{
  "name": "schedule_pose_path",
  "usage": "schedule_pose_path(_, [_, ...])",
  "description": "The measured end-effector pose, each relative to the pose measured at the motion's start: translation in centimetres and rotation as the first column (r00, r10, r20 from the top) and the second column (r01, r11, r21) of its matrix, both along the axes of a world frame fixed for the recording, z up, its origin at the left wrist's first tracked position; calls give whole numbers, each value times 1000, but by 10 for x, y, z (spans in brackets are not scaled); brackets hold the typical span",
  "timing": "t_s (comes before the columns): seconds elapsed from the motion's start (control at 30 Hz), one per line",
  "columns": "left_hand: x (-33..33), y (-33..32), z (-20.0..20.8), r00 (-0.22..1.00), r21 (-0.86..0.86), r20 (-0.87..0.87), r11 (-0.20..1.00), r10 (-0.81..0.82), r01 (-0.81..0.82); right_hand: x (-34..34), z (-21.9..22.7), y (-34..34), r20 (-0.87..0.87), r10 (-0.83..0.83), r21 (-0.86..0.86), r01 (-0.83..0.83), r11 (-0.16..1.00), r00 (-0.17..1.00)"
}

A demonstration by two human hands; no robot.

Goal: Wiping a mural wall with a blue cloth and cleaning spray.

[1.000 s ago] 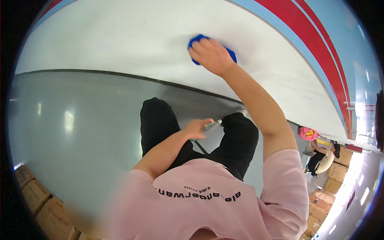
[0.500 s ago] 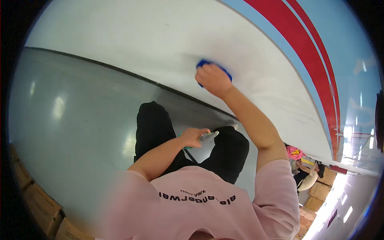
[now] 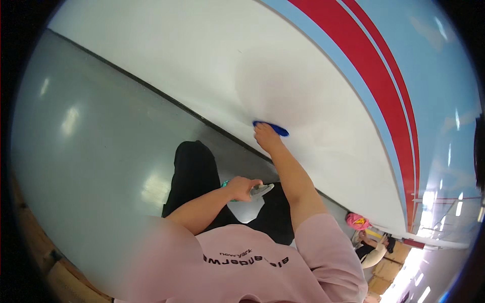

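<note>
My right hand (image 3: 267, 136) is closed on a blue cloth (image 3: 278, 129), which lies pressed against the white lower part of the wall panel (image 3: 212, 60), above its dark bottom edge. Over my lap, between my knees, my left hand (image 3: 241, 189) is wrapped round what looks like a spray bottle (image 3: 261, 191). Its pale grey head points to the right, and a bit of green shows behind my fingers. Most of the bottle's body is hidden by the hand or hard to make out.
A grey, shiny floor (image 3: 101, 131) meets the panel along a dark strip (image 3: 187, 109). Red bands (image 3: 374, 76) and light blue run along the panel's upper part. Cardboard boxes (image 3: 386, 267) stand at the lower right, near another person (image 3: 374, 252) and a pink bundle (image 3: 357, 220).
My right hand and the blue cloth have moved down along the panel, nearer to me. My left hand still holds the spray bottle over my lap. The view has tilted somewhat.
</note>
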State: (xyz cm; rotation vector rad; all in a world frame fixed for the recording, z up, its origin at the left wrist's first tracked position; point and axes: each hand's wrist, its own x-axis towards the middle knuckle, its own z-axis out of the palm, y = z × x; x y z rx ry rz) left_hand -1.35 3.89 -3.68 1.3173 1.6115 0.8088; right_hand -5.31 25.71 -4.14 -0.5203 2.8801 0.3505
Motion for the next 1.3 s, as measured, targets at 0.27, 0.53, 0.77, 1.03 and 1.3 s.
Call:
schedule_pose_path(0.27, [-4, -11, -9, 994, 51, 73, 995, -84, 80, -74, 184, -69, -607, 169, -22, -229, 973, 777])
schedule_pose_path(0.53, [-6, -8, -9, 999, -4, 43, 1000, -17, 17, -102, 131, -69, -639, 30, -157, -169, 973, 768])
schedule_pose_path(0.77, [-9, -13, 4, 999, -27, 10, 999, -47, 47, -10, 58, -26, -137, -26, -64, 18, 998, 990])
schedule_pose_path(1.03, [-11, -10, -2, 996, -26, 24, 996, -87, 88, -107, 186, -87, -744, -30, -168, -143, 975, 667])
schedule_pose_path(1.3, [-15, -5, 6, 997, -58, -69, 998, -33, 29, -47, 128, -62, -221, -143, -364, 55, 930, 965])
